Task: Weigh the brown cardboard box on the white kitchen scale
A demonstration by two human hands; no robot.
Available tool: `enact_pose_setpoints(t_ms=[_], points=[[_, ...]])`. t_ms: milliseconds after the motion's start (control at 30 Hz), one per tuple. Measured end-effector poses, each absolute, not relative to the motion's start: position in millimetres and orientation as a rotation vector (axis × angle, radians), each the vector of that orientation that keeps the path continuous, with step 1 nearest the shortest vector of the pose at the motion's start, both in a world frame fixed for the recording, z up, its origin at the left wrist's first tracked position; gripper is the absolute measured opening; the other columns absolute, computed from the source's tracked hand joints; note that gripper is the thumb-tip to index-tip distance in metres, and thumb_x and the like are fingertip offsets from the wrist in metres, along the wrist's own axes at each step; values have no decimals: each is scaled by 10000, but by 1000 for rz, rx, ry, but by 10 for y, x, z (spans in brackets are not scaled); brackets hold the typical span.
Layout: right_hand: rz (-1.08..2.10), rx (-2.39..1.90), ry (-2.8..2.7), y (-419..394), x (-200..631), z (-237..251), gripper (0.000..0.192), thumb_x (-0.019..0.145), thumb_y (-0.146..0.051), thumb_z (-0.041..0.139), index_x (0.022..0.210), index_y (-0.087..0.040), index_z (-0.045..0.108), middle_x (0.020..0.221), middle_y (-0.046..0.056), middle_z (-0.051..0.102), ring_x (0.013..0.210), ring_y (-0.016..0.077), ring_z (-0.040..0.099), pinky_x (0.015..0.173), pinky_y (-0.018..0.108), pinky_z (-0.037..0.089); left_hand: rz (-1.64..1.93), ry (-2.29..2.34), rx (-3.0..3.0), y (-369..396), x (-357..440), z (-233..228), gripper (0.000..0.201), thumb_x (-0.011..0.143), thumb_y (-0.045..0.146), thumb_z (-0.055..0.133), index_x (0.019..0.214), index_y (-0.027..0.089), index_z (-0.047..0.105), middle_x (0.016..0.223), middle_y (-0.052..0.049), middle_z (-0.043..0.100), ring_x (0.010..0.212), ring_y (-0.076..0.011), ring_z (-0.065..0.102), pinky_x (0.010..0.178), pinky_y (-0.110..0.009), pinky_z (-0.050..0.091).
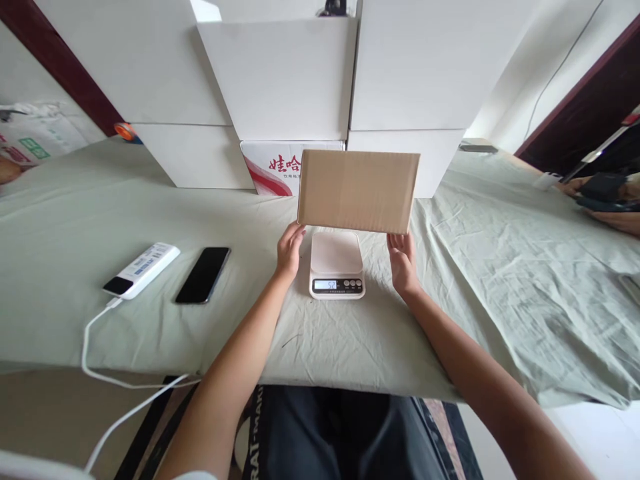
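The brown rectangular cardboard box [359, 192] looks light and stiff, its corners probably easily dented; the lower edges should give good hold. The left hand [290, 252] and right hand [401, 261], fingers partly curled, support its bottom corners between them, near the far end of the white plastic digital scale [336, 256].

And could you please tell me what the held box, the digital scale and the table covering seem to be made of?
Cardboard box: matte brown board, probably corrugated, given its faint vertical streaks.
Digital kitchen scale: likely moulded plastic, off-white and smooth with rounded corners.
Tablecloth: pale green matte fabric, given its soft creases and folds; fibre unclear.
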State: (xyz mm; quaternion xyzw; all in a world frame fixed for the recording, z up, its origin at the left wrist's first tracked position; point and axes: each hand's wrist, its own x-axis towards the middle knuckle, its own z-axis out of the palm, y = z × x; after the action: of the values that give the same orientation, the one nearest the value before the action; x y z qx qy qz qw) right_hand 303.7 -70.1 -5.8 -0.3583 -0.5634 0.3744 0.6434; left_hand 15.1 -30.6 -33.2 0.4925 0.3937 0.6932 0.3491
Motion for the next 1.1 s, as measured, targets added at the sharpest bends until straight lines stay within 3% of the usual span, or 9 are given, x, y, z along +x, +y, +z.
enact_pose_setpoints(t_ms=[100, 233, 333, 433, 567, 733, 900, 1100], points=[[894, -811, -1256, -713, 3035, -76, 777, 868, -526, 706, 1617, -429, 521, 1782, -4, 530, 1753, 277, 386, 1483, 564, 262, 1706, 1016, 1238, -272, 159, -435, 528, 852, 494, 816, 1322, 271, 725, 1493, -138, 754, 1496, -373, 680, 1282, -517, 528], [1011, -890, -1259, -573, 2959, -167, 849, 830, -495, 742, 1637, -430, 488, 1837, 4, 462, 1772, 268, 352, 1478, 573, 259, 1635, 1067, 1236, -209, 144, -466, 586, 902, 261, 636, 1484, 307, 586, 1724, -117, 599, 1695, -306, 483, 1299, -468, 525], [1004, -887, -1256, -324, 2857, -202, 798, 802, -477, 736, 1575, -415, 550, 1812, 8, 499, 1771, 265, 347, 1483, 555, 227, 1611, 1085, 1194, -110, 139, -429, 626, 845, 124, 573, 1451, 279, 575, 1752, -117, 578, 1725, -276, 437, 1346, -463, 473], [917, -858, -1233, -68, 2769, -189, 668, 778, -447, 685, 1440, -363, 647, 1685, 28, 628, 1714, 270, 431, 1469, 534, 249, 1564, 1146, 1161, 35, 150, -421, 591, 766, 29, 552, 1320, 223, 619, 1663, -142, 663, 1681, -274, 507, 1409, -474, 389], [860, -909, -1167, 98, 2747, -182, 520, 751, -432, 663, 1255, -311, 700, 1430, 50, 769, 1508, 299, 605, 1374, 552, 407, 1472, 1280, 1213, 183, 141, -524, 598, 769, 23, 580, 1331, 205, 671, 1592, -145, 724, 1592, -302, 615, 1404, -506, 409], [871, -1001, -1091, 119, 2770, -254, 513, 754, -384, 703, 1257, -288, 685, 1219, 54, 784, 1136, 261, 712, 1144, 526, 595, 1411, 1372, 1409, 208, 70, -716, 692, 801, 83, 637, 1472, 235, 716, 1575, -109, 748, 1548, -319, 657, 1395, -522, 434], [895, -989, -1165, 178, 2767, -333, 560, 758, -375, 677, 1312, -295, 684, 1356, 86, 756, 1236, 289, 705, 1187, 574, 583, 1418, 1398, 1399, 191, 34, -768, 755, 812, 74, 608, 1552, 208, 678, 1619, -114, 716, 1562, -315, 645, 1404, -505, 424], [906, -1022, -1207, 255, 2788, -422, 665, 762, -381, 663, 1422, -300, 663, 1334, 104, 769, 1341, 345, 685, 1246, 641, 562, 1405, 1419, 1420, 171, 29, -721, 773, 843, 32, 534, 1604, 142, 616, 1655, -157, 679, 1566, -289, 641, 1408, -481, 414]])
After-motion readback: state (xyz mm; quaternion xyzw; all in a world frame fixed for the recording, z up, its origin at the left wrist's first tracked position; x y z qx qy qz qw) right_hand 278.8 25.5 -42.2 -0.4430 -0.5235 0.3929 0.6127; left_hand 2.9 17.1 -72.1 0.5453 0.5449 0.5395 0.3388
